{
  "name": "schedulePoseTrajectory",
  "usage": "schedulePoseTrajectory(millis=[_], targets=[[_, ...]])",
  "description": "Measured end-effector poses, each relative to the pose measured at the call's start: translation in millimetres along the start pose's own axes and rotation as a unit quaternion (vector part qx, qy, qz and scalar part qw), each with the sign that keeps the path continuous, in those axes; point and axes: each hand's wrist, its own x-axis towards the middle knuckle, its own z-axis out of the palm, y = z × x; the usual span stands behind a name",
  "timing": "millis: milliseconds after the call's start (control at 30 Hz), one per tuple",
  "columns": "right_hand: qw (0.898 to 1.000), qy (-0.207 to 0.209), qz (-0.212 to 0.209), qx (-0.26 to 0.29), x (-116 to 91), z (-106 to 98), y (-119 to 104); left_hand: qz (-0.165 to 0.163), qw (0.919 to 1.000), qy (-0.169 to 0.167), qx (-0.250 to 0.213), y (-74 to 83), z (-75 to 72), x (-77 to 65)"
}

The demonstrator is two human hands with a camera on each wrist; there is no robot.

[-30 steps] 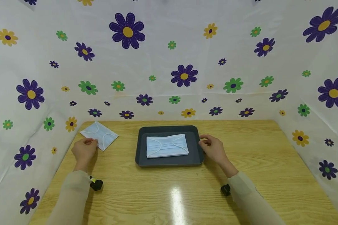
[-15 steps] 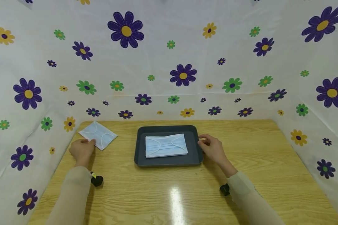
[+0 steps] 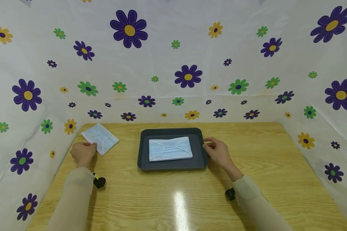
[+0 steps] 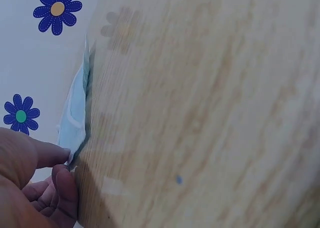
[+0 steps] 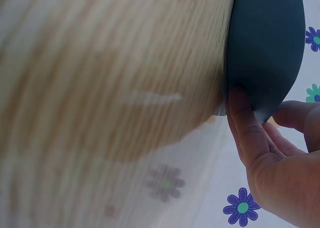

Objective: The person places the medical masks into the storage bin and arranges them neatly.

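At the table's far left lies a light blue face mask (image 3: 102,136) with white ear loops. My left hand (image 3: 83,153) pinches its near corner between thumb and fingers, and the left wrist view shows that mask (image 4: 76,110) edge-on, close along the tabletop. A dark grey rectangular tray (image 3: 172,165) rests in the middle of the table, with a pleated blue face mask (image 3: 170,148) lying flat inside it, apparently more than one layer thick. My right hand (image 3: 218,151) holds the tray's right edge, thumb on the rim side and fingers against the outer wall (image 5: 260,43).
The wooden table (image 3: 150,199) reaches toward me, with a bright light reflection near its front. A white flower-print cloth (image 3: 162,57) encloses the back and both sides. Black wrist cameras (image 3: 99,181) hang by both cuffs.
My left hand and the pinched mask have shifted and turned very slightly. The right hand stays at the tray's edge, and the tray stays in place.
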Motion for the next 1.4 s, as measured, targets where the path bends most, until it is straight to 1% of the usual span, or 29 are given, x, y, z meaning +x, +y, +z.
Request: schedulePoseTrajectory(millis=[67, 233, 367, 500, 633, 733, 800, 867, 900, 1033, 1133, 1200, 1267, 1400], targets=[[1.000, 0.001, 0.001, 0.001, 0.0, -0.1, -0.1, 0.002, 1.0000, 0.002, -0.003, 0.4, -0.6, 0.8], [1.000, -0.001, 0.004, 0.001, -0.2, -0.3, -0.5, -0.003, 1.0000, -0.006, 0.004, -0.3, -2.1, 1.3], [1.000, -0.001, 0.006, 0.002, 0.0, -0.4, -0.2, 0.010, 0.9996, -0.018, 0.022, -1.9, -3.0, 2.1], [1.000, -0.001, 0.009, 0.000, 0.3, -0.6, 0.1, 0.024, 0.9982, -0.039, 0.037, -4.3, -4.1, 2.1], [1.000, -0.001, 0.007, -0.002, 0.4, -0.4, -0.3, 0.031, 0.9953, -0.070, 0.059, -5.4, -5.6, 2.6], [1.000, -0.001, 0.005, -0.004, 0.6, -0.2, -0.7, 0.055, 0.9911, -0.095, 0.076, -4.4, -6.9, 4.8], [1.000, 0.000, 0.003, -0.004, 0.7, -0.3, -0.9, 0.079, 0.9869, -0.112, 0.086, -2.1, -8.7, 6.9], [1.000, 0.001, 0.003, -0.005, 0.8, -0.6, -1.1, 0.097, 0.9826, -0.131, 0.089, 2.0, -11.1, 8.6], [1.000, 0.002, 0.003, -0.005, 0.8, -0.9, -1.2, 0.101, 0.9810, -0.142, 0.086, 4.5, -12.7, 8.9], [1.000, 0.003, 0.000, -0.004, 0.6, -1.6, -1.3, 0.102, 0.9745, -0.181, 0.084, 14.6, -21.4, 6.5], [1.000, 0.001, 0.000, -0.004, 0.5, -1.8, -1.2, 0.103, 0.9688, -0.203, 0.097, 16.7, -25.2, 4.2], [1.000, 0.001, 0.000, -0.004, 0.7, -1.4, -1.2, 0.107, 0.9654, -0.212, 0.108, 15.5, -25.4, 4.0], [1.000, 0.001, 0.000, -0.005, 0.7, -1.0, -1.1, 0.098, 0.9651, -0.217, 0.108, 15.4, -24.8, 2.6], [1.000, 0.003, -0.001, -0.006, 0.9, -0.6, -1.3, 0.085, 0.9676, -0.218, 0.095, 13.9, -23.9, 2.4]])
